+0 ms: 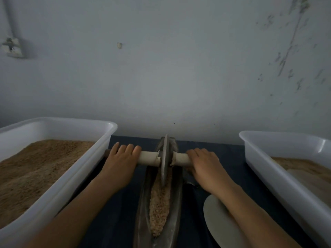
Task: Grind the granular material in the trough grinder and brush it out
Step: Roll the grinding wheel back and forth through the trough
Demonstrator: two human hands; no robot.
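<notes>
Both our forearms reach up from the bottom edge toward the trough grinder (176,212), a long dark metal boat set lengthwise on the dark table (118,221). Coarse tan grain (159,203) lies along its groove. Our left hand (121,158) rests on the pale handle (148,158) left of the grinding wheel (164,158), fingers draped over the top, curled round it. Our right hand (204,161) does the same on the handle's right end, fingers wrapped over. The wheel stands upright on edge in the groove, near the far end, touching the grain. A white tub (59,179) of brown grain sits to the left; a second white tub (265,169) sits to the right (its contents paler). A pale flat object (215,217) lies under our right forearm; we cannot tell what it is.
</notes>
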